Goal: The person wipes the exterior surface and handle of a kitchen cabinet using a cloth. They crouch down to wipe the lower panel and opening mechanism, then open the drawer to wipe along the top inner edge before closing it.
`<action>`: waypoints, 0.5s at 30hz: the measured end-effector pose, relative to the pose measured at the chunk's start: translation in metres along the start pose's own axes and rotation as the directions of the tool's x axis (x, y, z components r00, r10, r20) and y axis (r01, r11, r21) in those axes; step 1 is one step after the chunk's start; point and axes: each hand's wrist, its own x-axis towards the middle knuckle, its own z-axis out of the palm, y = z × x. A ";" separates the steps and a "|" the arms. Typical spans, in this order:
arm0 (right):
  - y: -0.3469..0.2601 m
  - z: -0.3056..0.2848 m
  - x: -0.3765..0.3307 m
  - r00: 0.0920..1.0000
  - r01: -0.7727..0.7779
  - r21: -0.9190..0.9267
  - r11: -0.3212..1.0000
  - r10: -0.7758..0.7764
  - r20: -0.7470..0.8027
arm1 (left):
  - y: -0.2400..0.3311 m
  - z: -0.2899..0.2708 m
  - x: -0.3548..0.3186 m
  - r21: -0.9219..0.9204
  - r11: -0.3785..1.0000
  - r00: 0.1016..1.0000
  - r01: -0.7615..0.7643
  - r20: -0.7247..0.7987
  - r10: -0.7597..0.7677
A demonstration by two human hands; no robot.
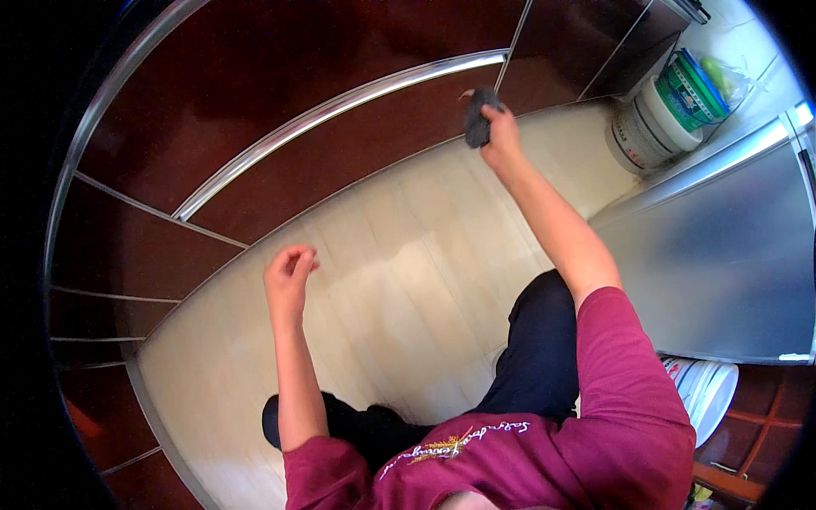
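My right hand is out at 12 o'clock, fist closed around a dark grey cloth, pressing it against the dark red cabinet front right where the metal trim strip meets a vertical seam. The cloth is bunched up and sticks out past my fingers toward 11 o'clock.

Left hand is at 9 o'clock, empty, fingers loosely curled, hovering over the pale floor just off the cabinet base. It touches nothing that I can see.

My read on handling: the cloth is soft, light and limp. No fragility risk. It folds wherever it's grabbed, so a full-fist grip mid-wad, as I have it, looks right. Pinching a corner would leave it dangling. Can't tell if it's damp.

Containers, all at 1–2 o'clock in the corner:
- white bucket on the floor, tight against the cabinet end
- green-banded tub nested or stacked in the bucket's mouth, tilted
- clear bag with something green on top; contents too small to identify

Another white bucket at 4 o'clock, under the grey metal panel, mostly hidden. Contents not visible.
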 end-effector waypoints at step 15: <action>0.072 0.084 0.037 0.692 0.477 -0.814 0.330 -0.712 0.117 | -0.002 -0.025 -0.025 -0.058 0.981 0.982 0.183 0.057 -0.180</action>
